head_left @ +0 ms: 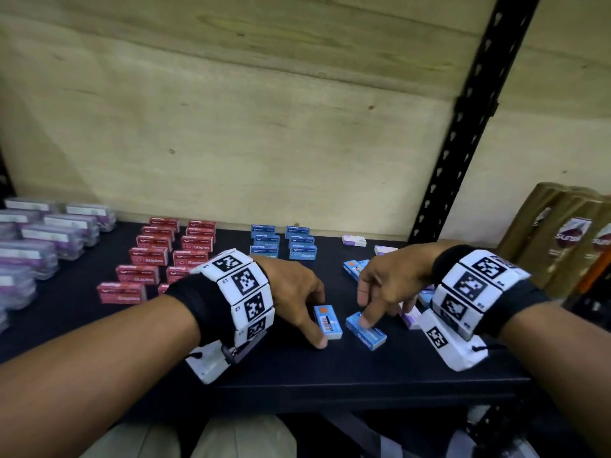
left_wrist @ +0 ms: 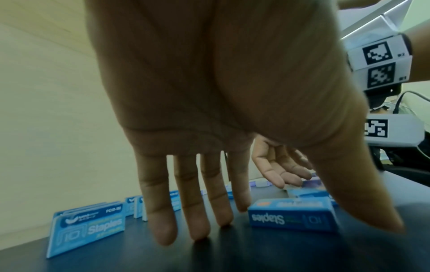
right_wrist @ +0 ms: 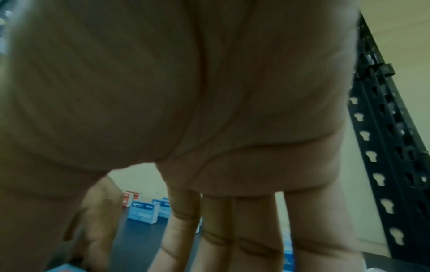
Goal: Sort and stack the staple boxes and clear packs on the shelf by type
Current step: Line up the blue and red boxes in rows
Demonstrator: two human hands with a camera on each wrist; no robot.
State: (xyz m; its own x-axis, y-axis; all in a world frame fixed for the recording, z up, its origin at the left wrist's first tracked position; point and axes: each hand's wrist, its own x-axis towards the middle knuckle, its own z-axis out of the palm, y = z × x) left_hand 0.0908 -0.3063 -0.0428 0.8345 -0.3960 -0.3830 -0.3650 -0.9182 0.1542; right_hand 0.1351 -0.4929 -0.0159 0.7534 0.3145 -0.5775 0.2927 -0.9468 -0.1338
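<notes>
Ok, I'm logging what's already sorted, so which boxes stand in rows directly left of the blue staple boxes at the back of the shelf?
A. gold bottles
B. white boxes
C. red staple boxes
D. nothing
C: in the head view the red staple boxes stand in two rows just left of the blue staple boxes, with the clear packs further left.

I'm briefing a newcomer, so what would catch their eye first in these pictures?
Both hands, left and right, reach down at two loose blue staple boxes at the front of the dark shelf. Behind them stand neat rows of red boxes and blue boxes.
</notes>
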